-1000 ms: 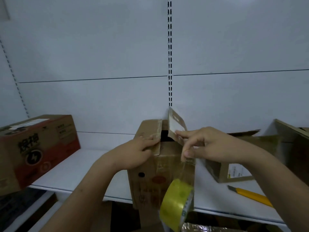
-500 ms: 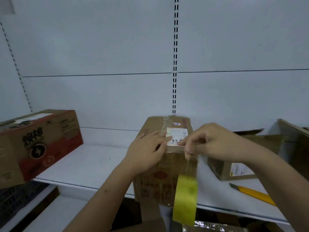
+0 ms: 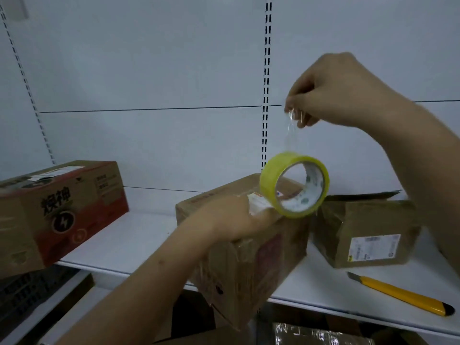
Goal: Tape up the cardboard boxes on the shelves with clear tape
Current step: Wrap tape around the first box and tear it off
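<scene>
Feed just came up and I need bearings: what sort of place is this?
Probably a stockroom or shop back room. White metal shelf on a slotted upright, cardboard boxes on it, one bearing a shipping label, plus tape roll and yellow cutter.

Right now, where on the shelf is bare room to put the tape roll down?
Widest bare patch: on the shelf between the red box and the middle box. Crowded: right side, with the labelled box and yellow knife.

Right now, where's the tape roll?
Head view, centre-right: the tape roll hangs by its clear strip from the right hand, just above the middle box that the left hand presses.
</scene>
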